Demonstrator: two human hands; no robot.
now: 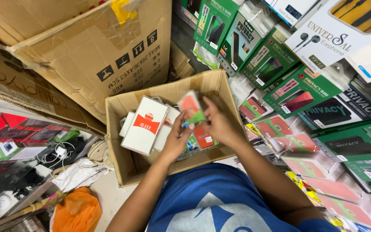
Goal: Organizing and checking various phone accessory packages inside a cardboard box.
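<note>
both hands meet over an open cardboard box (121, 141), plain brown corrugated card with soft, bent flaps. the left hand (177, 139) and the right hand (218, 124) have their fingers closed together on a small flat packet (190, 107), glossy, rectangular, red-orange at one end and green at the other, tilted up above the box's middle. the left fingers pinch its lower edge, the right fingers curl behind its far side.

just below the fingers, inside the box, lie more flat packets (202, 137) in red and green film. to the left of the fingers a white carton with a red mark (144, 124) leans on end among other white cartons.

beyond the right fingers, stacks of green retail boxes (299, 90) with shiny printed faces spread out, and flat red-green packs (310, 165) in clear sleeves lie nearer. above the left fingers sits a large taped brown carton (86, 47). further left, on the floor, a crumpled orange plastic bag (77, 210), white cables (59, 152) and a white cloth lie in a cluttered, crowded storeroom corner.
</note>
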